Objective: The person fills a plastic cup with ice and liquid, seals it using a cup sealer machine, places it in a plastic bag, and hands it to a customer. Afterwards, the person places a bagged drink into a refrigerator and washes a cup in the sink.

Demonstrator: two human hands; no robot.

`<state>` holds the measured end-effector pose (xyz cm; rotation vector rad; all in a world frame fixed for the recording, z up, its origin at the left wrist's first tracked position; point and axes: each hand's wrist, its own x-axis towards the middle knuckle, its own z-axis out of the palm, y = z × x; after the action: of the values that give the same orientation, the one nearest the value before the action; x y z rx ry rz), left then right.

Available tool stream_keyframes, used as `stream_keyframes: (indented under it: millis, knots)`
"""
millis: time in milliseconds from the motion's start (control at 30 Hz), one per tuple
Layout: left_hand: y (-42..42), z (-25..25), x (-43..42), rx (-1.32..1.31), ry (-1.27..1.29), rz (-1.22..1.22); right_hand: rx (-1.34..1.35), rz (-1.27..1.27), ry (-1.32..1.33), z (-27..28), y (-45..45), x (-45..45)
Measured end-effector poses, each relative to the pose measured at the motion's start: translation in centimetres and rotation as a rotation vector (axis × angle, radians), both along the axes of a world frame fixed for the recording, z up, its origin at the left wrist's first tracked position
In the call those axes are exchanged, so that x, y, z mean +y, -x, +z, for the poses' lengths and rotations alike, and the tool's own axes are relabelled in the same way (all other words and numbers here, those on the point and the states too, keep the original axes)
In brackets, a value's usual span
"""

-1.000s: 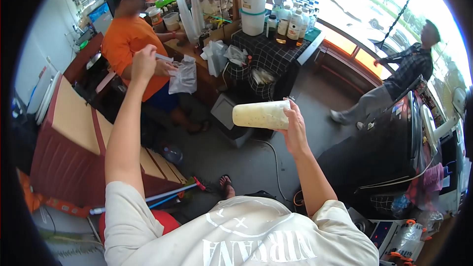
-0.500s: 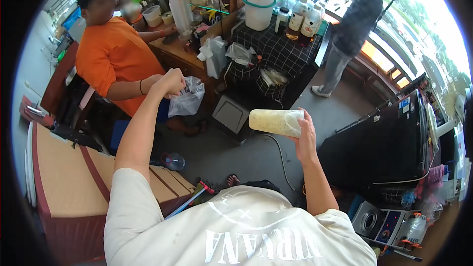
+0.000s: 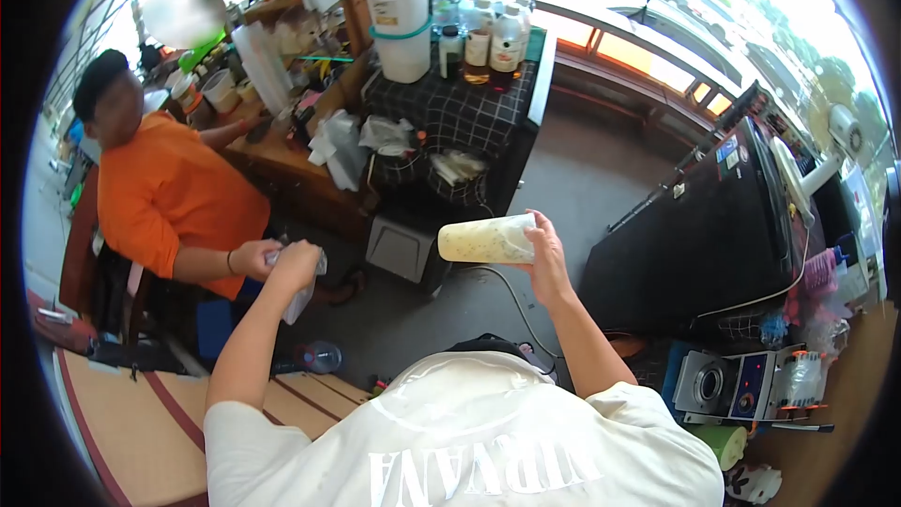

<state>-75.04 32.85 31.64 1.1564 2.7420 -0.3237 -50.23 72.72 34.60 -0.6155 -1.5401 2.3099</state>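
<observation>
A tall clear cup of pale yellow drink with dark specks lies tilted almost sideways in the view, and my right hand is wrapped round its right end. Over on the left, my left hand is closed on a translucent plastic bag, which hangs below my fingers. Another person's hand, with a dark band at the wrist, meets mine at the bag. Whether that hand also grips the bag I cannot tell.
A person in an orange shirt sits at a cluttered wooden counter. White tubs and several bottles stand on a grid-cloth-covered surface. A grey bin is on the floor, a black fridge to the right, a burner lower right.
My view has turned right. My left hand and the bag have moved lower, and the bag looks more bunched. The cup stays in my right hand. The standing person has left view.
</observation>
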Motion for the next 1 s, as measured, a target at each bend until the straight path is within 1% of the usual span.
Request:
stream_keyframes:
  millis: [67,133,200,267,300,333,400,433,467,533,567,633,667,700,733,800,867,933,967,1000]
  knots:
    - [-1.9,3.4,0.9,-0.144,0.049,-0.051,0.002,-0.003,-0.001,-0.6,0.1,1.8]
    - [-2.9,3.7,1.2,-0.132,0.088,-0.079,-0.002,0.009,-0.025,-0.7,0.0,3.6]
    - [-3.7,2.3,0.6,-0.122,0.122,-0.092,-0.014,0.013,-0.019,-0.5,0.0,5.5]
    - [-3.9,-0.2,-0.5,0.037,0.08,-0.069,-0.016,0.023,-0.016,-0.1,0.2,7.6]
    - [-4.4,-0.3,-0.1,0.051,0.097,-0.032,-0.026,0.027,-0.026,-0.3,0.2,8.8]
    - [-4.9,0.8,0.9,0.056,0.095,-0.032,-0.039,0.027,-0.034,-0.3,0.2,10.1]
    - [-6.1,3.2,2.4,-0.016,0.075,-0.008,-0.033,0.03,-0.031,0.0,0.1,12.6]
    - [-6.3,3.8,3.4,0.051,0.142,-0.01,-0.028,0.035,-0.027,0.2,0.0,13.8]
    - [-6.8,4.9,4.7,0.046,0.143,-0.011,-0.032,0.034,-0.026,0.3,0.0,15.1]
    - [-7.9,7.8,7.9,-0.011,-0.349,0.067,-0.015,0.032,-0.046,0.7,0.0,17.7]
    - [-8.3,9.2,9.9,-0.016,-0.35,0.065,-0.02,0.029,-0.047,0.9,0.1,19.0]
    - [-8.7,12.1,14.4,-0.014,-0.577,0.041,0.013,0.031,-0.09,1.4,0.3,21.6]
    - [-8.8,13.7,16.9,0.028,-0.64,-0.005,0.007,0.032,-0.091,2.0,0.5,22.8]
    - [-8.6,15.0,19.3,0.071,-0.702,-0.05,0.061,0.041,-0.098,2.8,0.8,23.9]
    - [-7.9,15.5,21.2,0.174,-0.764,-0.14,0.117,0.05,-0.105,3.8,1.0,24.9]
    - [-6.7,18.2,25.8,0.239,-0.789,-0.233,0.155,0.037,-0.111,6.2,1.7,26.5]
    - [-5.0,19.6,29.9,0.277,-0.797,-0.292,0.266,-0.032,-0.187,8.6,2.6,28.1]
    - [-3.0,20.2,33.7,0.351,-0.825,-0.42,0.33,-0.069,-0.249,11.7,3.3,29.3]
    - [-1.6,19.9,35.3,0.344,-0.825,-0.435,0.373,-0.115,-0.261,13.4,3.8,29.2]
    - [-0.1,19.1,36.9,0.361,-0.817,-0.5,0.379,-0.15,-0.304,15.1,4.2,29.2]
